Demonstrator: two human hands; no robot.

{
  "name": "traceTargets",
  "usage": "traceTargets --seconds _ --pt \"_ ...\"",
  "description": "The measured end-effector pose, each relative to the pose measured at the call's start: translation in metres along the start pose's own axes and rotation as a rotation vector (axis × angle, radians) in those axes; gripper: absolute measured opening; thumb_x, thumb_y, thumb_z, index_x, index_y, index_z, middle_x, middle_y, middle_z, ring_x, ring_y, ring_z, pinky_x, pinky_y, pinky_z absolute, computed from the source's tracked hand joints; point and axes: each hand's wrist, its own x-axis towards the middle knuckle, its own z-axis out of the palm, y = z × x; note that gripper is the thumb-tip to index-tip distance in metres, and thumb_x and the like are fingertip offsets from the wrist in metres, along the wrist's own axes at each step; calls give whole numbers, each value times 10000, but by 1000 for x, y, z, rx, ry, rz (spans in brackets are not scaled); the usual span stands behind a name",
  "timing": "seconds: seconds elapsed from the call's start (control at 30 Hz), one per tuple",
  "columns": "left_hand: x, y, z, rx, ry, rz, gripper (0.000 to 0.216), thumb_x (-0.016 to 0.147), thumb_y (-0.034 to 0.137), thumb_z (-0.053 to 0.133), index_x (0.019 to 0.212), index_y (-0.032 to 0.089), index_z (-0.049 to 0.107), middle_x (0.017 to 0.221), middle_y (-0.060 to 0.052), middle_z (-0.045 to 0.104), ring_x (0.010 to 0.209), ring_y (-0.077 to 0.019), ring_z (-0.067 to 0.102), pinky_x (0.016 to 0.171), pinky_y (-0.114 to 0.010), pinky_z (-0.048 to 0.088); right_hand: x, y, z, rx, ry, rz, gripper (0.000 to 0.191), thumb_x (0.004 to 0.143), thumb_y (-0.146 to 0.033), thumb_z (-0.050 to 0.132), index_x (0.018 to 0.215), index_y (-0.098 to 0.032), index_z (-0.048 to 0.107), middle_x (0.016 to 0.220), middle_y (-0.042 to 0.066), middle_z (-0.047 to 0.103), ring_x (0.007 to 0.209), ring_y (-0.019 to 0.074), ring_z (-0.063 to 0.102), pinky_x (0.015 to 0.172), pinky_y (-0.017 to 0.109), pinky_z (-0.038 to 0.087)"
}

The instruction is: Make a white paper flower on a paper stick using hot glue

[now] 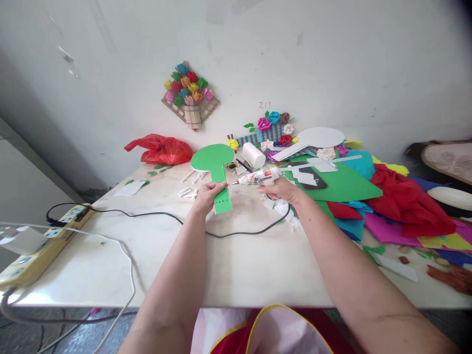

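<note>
Pinched in my left hand (207, 196) is the handle of a green paddle-shaped cutout (213, 158), its round head pointing away from me and a row of small marks near the handle's lower end. My right hand (276, 189) is wrapped round a white hot glue gun (260, 177) with a glue stick (324, 163) jutting from its back. The gun's nozzle points left, close to the edge of the green handle; whether it touches I cannot tell. A black cord (254, 234) runs from the gun across the table.
At left lies a yellow power strip (70, 228) with white cables. A red plastic bag (165, 150) and white paper rolls (186, 192) lie behind. To the right are a white paddle cutout (320, 137), green sheet (342, 182) and red crepe paper (409, 201). Flower crafts stand against the wall.
</note>
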Motion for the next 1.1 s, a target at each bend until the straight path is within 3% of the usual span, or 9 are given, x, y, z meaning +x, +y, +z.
traceTargets --seconds 0.3,0.67,1.1 --pt "-3 2 3 2 -60 22 374 537 399 758 779 125 680 574 14 571 465 -57 463 449 -185 336 2 3 10 38 -22 7 302 567 -356 704 665 -146 510 533 -54 472 356 34 340 337 201 269" --pt "-1 0 1 -32 -70 47 369 575 406 738 814 132 681 564 8 575 438 -59 457 432 -186 332 1 4 18 92 -62 45 332 562 -380 700 640 -159 466 495 -78 417 349 29 306 348 207 283" --pt "1 1 0 -120 -28 70 367 570 394 746 806 122 674 565 10 590 435 -60 484 437 -183 366 3 6 31 117 -70 -31 327 562 -348 712 705 -150 493 528 -70 443 370 33 322 330 195 289"
